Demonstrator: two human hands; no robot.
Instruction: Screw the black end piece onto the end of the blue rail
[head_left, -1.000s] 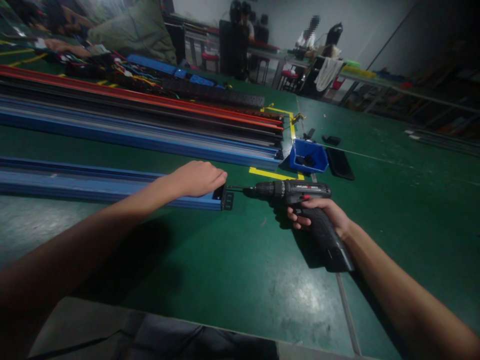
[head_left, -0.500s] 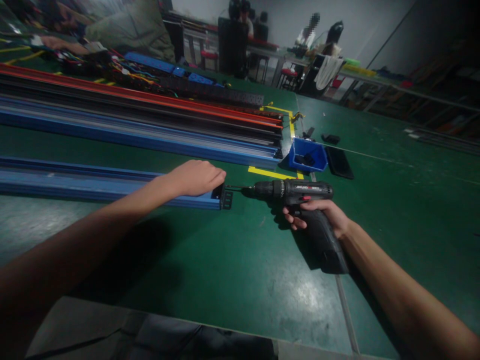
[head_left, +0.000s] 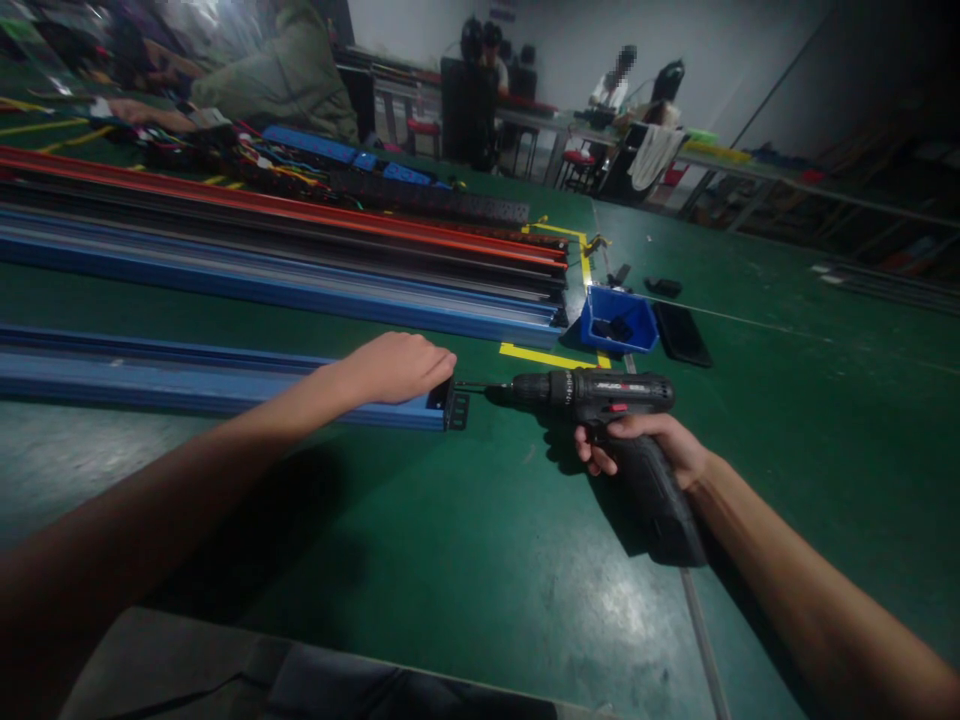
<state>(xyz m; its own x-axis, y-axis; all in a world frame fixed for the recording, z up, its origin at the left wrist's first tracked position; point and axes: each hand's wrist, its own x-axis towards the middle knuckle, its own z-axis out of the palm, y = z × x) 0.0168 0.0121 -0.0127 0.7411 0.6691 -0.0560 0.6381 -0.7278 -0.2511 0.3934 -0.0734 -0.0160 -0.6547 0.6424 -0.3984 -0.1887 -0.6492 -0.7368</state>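
The left hand [head_left: 401, 367] grips the end of the long blue metal channel [head_left: 187, 375], lying on the green flat-topped counter [head_left: 450, 560], by its black slotted end bracket [head_left: 457, 411]. The right hand [head_left: 645, 445] grasps the black pistol-shaped power drill [head_left: 622, 392] (its slender bit points at the bracket), near the blue open plastic bin [head_left: 619, 320].

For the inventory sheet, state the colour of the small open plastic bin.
Blue: the bin, clearest in the head view.

The left hand [head_left: 396, 370] hides part of the near blue rail [head_left: 187, 380], cut off at left; lettering on the drill [head_left: 626, 390] is blurred
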